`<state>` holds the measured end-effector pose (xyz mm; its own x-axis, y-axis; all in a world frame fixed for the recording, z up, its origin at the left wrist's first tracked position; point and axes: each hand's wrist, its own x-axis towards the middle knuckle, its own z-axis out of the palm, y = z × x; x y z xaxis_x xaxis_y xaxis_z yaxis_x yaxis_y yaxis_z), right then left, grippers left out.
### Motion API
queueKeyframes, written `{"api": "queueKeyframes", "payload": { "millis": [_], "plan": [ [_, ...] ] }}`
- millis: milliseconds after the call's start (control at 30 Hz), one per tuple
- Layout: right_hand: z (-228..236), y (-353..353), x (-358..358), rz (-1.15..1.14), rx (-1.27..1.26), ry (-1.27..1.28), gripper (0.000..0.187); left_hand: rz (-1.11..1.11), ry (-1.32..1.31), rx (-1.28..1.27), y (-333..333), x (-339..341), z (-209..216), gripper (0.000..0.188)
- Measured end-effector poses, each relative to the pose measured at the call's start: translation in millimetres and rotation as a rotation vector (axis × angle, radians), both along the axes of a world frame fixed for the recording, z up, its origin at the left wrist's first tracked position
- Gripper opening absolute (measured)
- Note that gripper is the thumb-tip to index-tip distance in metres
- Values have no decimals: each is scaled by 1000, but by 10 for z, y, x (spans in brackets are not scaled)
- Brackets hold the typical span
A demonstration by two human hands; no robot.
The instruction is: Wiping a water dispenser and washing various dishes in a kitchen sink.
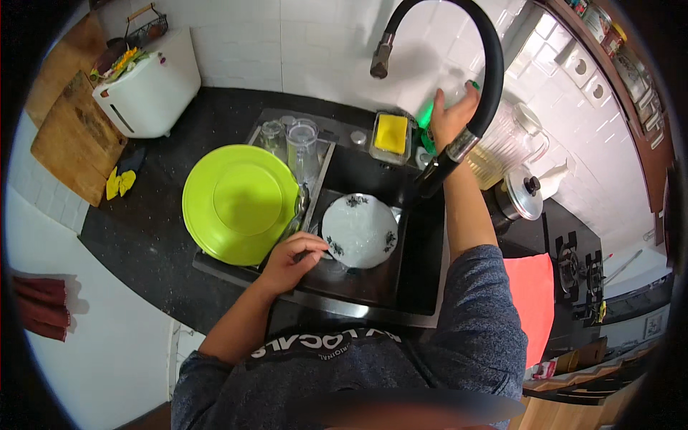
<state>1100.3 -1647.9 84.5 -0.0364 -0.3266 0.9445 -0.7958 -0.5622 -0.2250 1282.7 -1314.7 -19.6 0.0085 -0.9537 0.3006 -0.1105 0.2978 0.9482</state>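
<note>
In the sink I have a white plate with a scalloped rim and dark flower prints, tilted over the basin. My left hand pinches its lower left rim between thumb and fingers. Behind the black hose faucet, my right hand reaches to the back corner, thumb and fingers apart. A green, see-through bottle stands against that hand; the faucet and hand hide part of it, so its grip is unclear. Left of it, a yellow sponge sits in a small holder.
A large lime-green plate leans over the drying rack beside clear glasses. Right of the sink are a ribbed glass pitcher, a lidded pot, a red cloth and a stove. A white toaster stands back left.
</note>
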Motion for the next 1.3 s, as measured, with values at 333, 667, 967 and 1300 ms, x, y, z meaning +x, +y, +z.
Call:
{"api": "queueKeyframes", "payload": {
  "millis": [333,667,967,1300],
  "plan": [
    [-677,-799,-544,71,375,-270,86,17,123,33,-13,-10,14,15],
    [-517,-353,-695,123,427,-427,54,-2,185,55,-2,-29,7,16],
    [-236,635,-1242,510,941,-322,54,7,41,61,17,-28,58,17],
    [-312,987,-1015,794,1742,-205,43,-14,62,16,19,-22,15,18]
  ]
}}
